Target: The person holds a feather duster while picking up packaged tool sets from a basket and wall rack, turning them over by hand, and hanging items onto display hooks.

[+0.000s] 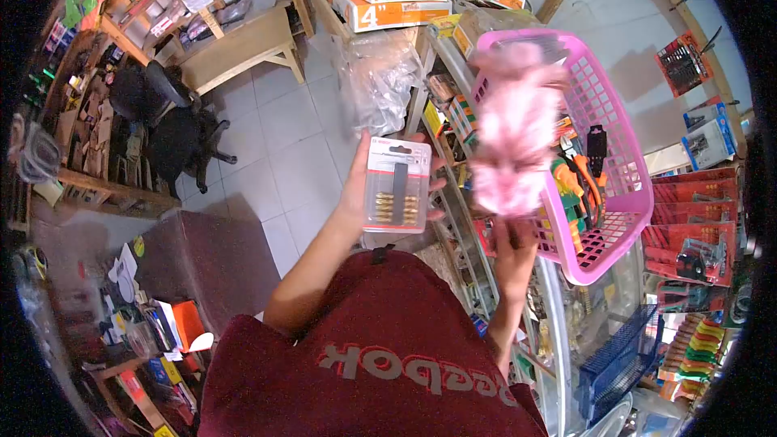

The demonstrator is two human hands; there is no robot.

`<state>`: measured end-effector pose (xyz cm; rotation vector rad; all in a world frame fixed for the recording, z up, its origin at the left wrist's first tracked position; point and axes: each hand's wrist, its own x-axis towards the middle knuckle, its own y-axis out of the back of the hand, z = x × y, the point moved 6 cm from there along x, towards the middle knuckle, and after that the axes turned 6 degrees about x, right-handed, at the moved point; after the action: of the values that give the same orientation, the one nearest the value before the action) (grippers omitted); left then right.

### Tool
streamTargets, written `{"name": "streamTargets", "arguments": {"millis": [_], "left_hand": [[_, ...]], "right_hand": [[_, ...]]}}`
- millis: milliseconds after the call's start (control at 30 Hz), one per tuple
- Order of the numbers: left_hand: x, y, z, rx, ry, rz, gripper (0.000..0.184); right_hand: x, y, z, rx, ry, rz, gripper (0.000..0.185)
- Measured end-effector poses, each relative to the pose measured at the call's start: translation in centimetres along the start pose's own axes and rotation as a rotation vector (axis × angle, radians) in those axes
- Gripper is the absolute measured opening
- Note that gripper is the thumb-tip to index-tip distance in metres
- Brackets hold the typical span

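My left hand (354, 190) is closed around a clear blister pack (397, 185) of gold-coloured bits with a dark strip down its middle. The pack faces up, with fingertips showing past its right edge. My right hand (515, 249) grips a pink and white cloth (518, 133), which is smeared by motion. The cloth is in front of the left side of a pink plastic basket (576, 269) and hides part of it. Inside the basket are orange-and-green handled tools (573, 182) and a black item (596, 150).
The basket stands on a glass display counter (554, 332). Orange and white boxes (392, 14) are stacked beyond, with a crumpled plastic bag (376, 85) below them. A wooden bench (243, 48), a black office chair (174, 125) and a brown-topped table (202, 267) are to the left.
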<state>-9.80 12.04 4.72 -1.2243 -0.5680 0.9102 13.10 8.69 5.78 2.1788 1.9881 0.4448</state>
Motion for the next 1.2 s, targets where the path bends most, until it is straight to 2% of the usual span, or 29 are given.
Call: {"name": "streamTargets", "arguments": {"millis": [67, 100, 167, 233, 267, 333, 433, 500, 533, 567, 633, 733, 833, 900, 1033, 1067, 1133, 1200], "left_hand": [[-0.8, 1.0, 1.6, 0.522, -0.195, 0.104, 0.079], [-1.7, 0.7, 2.3, 0.672, -0.257, 0.112, 0.079], [-3.8, -0.9, 3.5, 0.862, -0.343, 0.087, 0.077], [-5.4, -0.4, 3.4, 0.8, -0.376, 0.181, 0.082], [-6.1, 1.4, 2.7, 0.691, -0.378, 0.316, 0.089], [-6.5, 3.7, 1.2, 0.492, -0.342, 0.373, 0.096], [-5.6, 4.9, 1.8, 0.222, -0.28, 0.156, 0.099], [-7.0, 3.4, 0.5, 0.182, -0.22, 0.021, 0.106], [-8.1, -0.3, -0.2, 0.233, -0.169, -0.042, 0.112], [-8.9, -2.5, -1.0, 0.29, -0.116, -0.107, 0.118], [-9.8, -0.9, -1.8, 0.254, -0.125, 0.069, 0.124], [-10.0, 1.5, -2.2, 0.374, -0.151, 0.168, 0.127], [-9.6, 2.2, -1.5, 0.047, -0.186, -0.068, 0.113], [-10.5, 3.8, -1.0, 0.265, -0.259, 0.24, 0.106], [-10.5, 5.2, -1.5, 0.099, -0.365, 0.203, 0.085], [-10.1, 6.4, -2.3, 0.086, -0.339, 0.221, 0.082], [-8.1, 17.1, -3.4, 0.582, -0.558, 0.424, 0.083], [-7.6, 13.7, -4.5, 0.289, -0.681, 0.31, 0.079]], "right_hand": [[-0.6, -0.7, -1.4, -0.165, 0.105, -0.151, 0.009], [-0.8, -1.4, -2.0, -0.206, 0.243, -0.221, 0.016], [-1.3, -1.5, -0.1, -0.261, 0.274, -0.276, 0.022], [-1.0, -2.1, 1.0, -0.284, 0.235, -0.344, 0.025], [-1.2, -2.2, 1.5, -0.299, 0.202, -0.371, 0.026], [-1.4, -3.7, 0.4, -0.235, 0.18, -0.397, 0.027], [-2.9, -4.0, 2.2, -0.215, 0.212, -0.505, 0.029], [-4.2, -3.2, 3.8, -0.213, 0.259, -0.634, 0.028], [-4.6, -2.7, 4.0, -0.141, 0.126, -0.7, 0.029], [-4.8, -2.4, 4.8, -0.189, 0.096, -0.752, 0.03], [-5.1, -2.4, 6.0, -0.282, 0.045, -0.84, 0.034], [-5.8, -3.1, 4.3, -0.234, 0.076, -0.785, 0.033], [-6.9, -4.4, 3.4, -0.329, 0.29, -0.743, 0.027], [-8.3, -5.6, 5.9, -0.31, 0.206, -0.925, 0.025], [-9.2, -6.0, 7.1, -0.361, 0.165, -1.098, 0.032], [-8.8, -5.7, 6.6, -0.314, 0.108, -1.046, 0.033], [-8.1, -5.7, 5.5, -0.207, 0.018, -0.96, 0.034], [-7.9, -5.6, 6.2, -0.311, -0.011, -0.9, 0.035]]}}
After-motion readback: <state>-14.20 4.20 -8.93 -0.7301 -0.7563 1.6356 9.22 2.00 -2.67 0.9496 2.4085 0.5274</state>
